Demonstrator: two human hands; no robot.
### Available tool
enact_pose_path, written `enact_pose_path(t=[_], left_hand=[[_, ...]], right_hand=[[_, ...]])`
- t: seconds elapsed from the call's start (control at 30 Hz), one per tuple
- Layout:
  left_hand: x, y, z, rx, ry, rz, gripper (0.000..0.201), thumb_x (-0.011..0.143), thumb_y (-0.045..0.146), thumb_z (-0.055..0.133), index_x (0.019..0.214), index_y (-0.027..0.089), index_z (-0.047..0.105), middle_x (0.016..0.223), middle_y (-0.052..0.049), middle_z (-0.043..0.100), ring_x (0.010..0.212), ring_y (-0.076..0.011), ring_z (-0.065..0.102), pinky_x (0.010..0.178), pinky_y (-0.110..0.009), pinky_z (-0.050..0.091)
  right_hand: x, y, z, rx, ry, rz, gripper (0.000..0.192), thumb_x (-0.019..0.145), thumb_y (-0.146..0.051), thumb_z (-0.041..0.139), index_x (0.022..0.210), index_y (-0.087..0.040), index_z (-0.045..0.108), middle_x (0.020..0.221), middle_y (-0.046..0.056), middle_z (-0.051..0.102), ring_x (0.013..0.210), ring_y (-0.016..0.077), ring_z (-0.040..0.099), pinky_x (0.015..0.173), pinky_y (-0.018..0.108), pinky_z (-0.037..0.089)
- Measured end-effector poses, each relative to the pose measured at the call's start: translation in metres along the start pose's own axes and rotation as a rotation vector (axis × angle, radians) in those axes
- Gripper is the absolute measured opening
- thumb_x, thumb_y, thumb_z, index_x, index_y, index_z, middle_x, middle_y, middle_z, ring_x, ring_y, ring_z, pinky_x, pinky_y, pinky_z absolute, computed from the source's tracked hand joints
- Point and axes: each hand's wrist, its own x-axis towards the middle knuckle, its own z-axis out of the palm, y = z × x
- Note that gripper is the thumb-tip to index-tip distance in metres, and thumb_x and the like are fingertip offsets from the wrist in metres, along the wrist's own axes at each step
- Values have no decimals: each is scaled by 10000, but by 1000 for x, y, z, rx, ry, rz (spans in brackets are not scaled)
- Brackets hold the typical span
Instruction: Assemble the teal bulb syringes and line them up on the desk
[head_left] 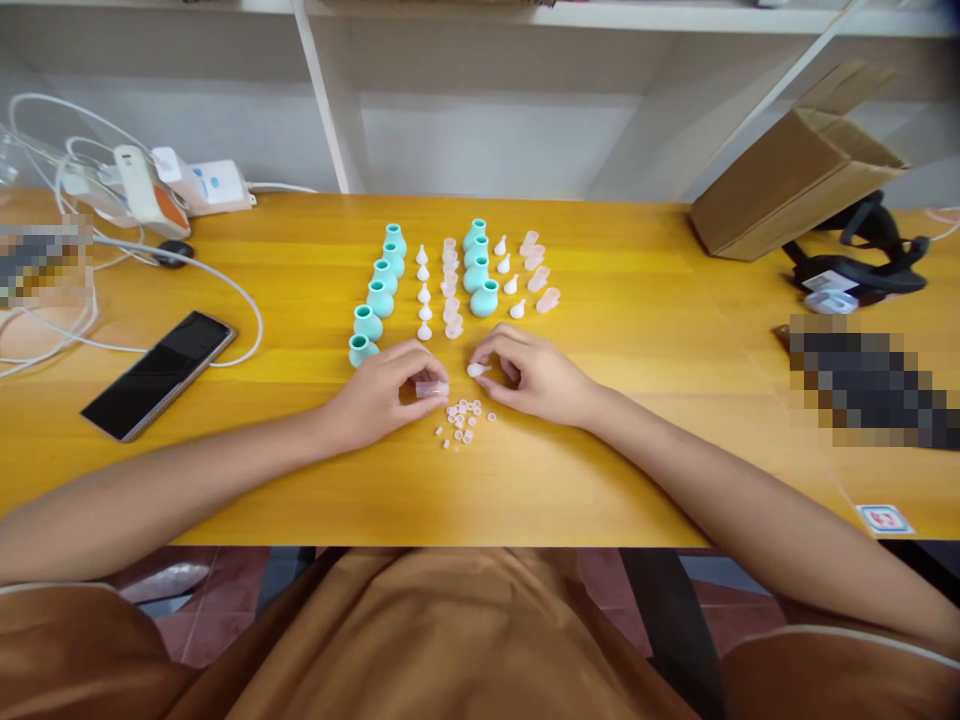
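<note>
Left grip [379,396], nearly closed, pinches a tube [429,390]; right grip [538,374] likewise a bulb [476,370], both midway between the worktop's [637,300] front and back edges. Pots [381,301] stand in rows rearward, apparently for orderly access.

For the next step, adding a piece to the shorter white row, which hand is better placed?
Probably the right hand: it pinches a white piece, and the shorter row lies just beyond it. The left hand holds a clear tube and is farther from that row.
</note>
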Motion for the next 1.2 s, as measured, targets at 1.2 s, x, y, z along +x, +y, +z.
enact_pose_path(t=[1.2], left_hand=[[-4, 7, 8, -401, 46, -271, 283, 962, 480, 808, 1100, 234, 833, 791, 5, 640, 714, -147, 508, 662, -291, 408]], right_hand=[[-10, -34, 15, 166, 220, -213, 188, 1013, -211, 744, 1191, -236, 689, 975, 39, 674, 577, 91, 522, 518, 247, 465]])
